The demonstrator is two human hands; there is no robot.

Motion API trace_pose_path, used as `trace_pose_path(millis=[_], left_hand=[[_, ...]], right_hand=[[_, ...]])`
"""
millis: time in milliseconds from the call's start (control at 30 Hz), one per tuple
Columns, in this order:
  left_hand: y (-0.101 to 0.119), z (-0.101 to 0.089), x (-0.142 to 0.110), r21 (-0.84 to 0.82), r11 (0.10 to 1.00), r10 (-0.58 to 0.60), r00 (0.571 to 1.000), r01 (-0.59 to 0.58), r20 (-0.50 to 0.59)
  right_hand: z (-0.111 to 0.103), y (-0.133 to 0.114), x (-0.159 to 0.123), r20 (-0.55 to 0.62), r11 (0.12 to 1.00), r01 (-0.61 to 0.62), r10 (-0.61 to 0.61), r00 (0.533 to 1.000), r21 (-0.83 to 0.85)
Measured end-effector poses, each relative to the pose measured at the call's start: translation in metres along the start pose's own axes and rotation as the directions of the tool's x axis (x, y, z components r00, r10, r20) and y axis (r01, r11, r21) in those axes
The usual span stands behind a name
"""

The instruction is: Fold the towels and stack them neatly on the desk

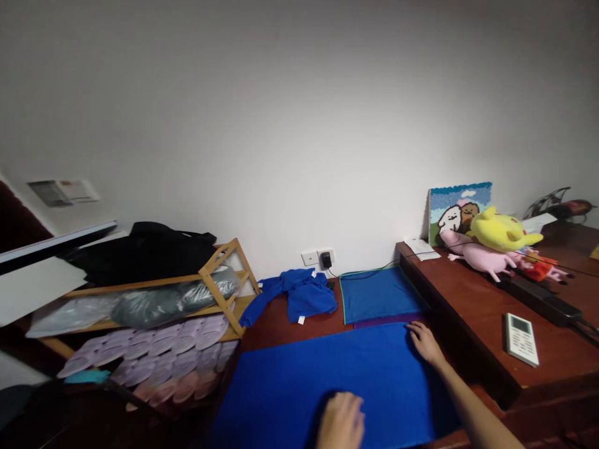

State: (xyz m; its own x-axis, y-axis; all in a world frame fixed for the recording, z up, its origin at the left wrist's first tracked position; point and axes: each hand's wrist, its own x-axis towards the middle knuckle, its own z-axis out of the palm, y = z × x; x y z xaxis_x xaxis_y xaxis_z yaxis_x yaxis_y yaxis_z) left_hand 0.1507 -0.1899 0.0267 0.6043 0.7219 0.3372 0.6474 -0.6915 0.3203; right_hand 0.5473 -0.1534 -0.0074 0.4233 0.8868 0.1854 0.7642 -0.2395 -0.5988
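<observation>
Blue cloth (299, 399) flat on floor under both hands. Left hand (340, 423) palm down on it, no pinch; right hand (425, 344) spread at its far corner. Teal mat (379, 294) just beyond.

A room in a home is shown. This is indicated by plush toys (500, 234) piled on a dark wooden ledge (461, 312), rows of pink slippers (159, 355) stored on a bamboo rack (219, 274), and a white remote control (521, 340) left lying nearby.

Legible text — none at all
</observation>
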Motion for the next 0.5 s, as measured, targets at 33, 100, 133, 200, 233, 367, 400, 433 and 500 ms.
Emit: trace_pose_path(millis=[33,100,133,200,233,367,400,433,500], left_hand=[[0.041,0.032,0.016,-0.033,0.995,0.099,0.995,-0.099,0.019],[0.109,0.099,0.043,-0.083,0.979,0.193,0.979,-0.188,0.064],[0.134,0.13,0.054,-0.079,0.981,0.182,0.978,-0.175,0.098],[0.166,0.179,0.07,-0.049,0.991,0.13,0.976,-0.123,0.178],[0.175,0.196,0.075,-0.038,0.996,0.085,0.977,-0.079,0.194],[0.187,0.224,0.082,-0.027,0.999,-0.013,0.979,0.019,0.202],[0.189,0.225,0.081,-0.031,0.999,-0.025,0.978,0.032,0.207],[0.192,0.223,0.079,-0.037,0.997,-0.061,0.975,0.07,0.214],[0.197,0.215,0.075,-0.054,0.973,-0.205,0.948,0.224,0.243]], right_hand=[[0.006,0.0,0.004,0.002,1.0,-0.006,0.006,1.0,0.015],[0.016,0.003,0.005,0.0,0.999,-0.015,0.015,1.0,0.047],[0.019,0.006,0.004,0.0,0.998,-0.015,0.015,1.0,0.065],[0.022,0.012,0.004,0.007,0.994,-0.016,0.016,1.0,0.104],[0.023,0.015,0.005,0.011,0.992,-0.022,0.021,1.0,0.124],[0.024,0.02,0.013,0.017,0.977,-0.077,0.075,0.997,0.2],[0.024,0.02,0.015,0.021,0.971,-0.1,0.098,0.995,0.218],[0.024,0.019,0.018,0.028,0.963,-0.129,0.126,0.992,0.235],[0.022,0.015,0.023,0.044,0.945,-0.197,0.193,0.98,0.261]])
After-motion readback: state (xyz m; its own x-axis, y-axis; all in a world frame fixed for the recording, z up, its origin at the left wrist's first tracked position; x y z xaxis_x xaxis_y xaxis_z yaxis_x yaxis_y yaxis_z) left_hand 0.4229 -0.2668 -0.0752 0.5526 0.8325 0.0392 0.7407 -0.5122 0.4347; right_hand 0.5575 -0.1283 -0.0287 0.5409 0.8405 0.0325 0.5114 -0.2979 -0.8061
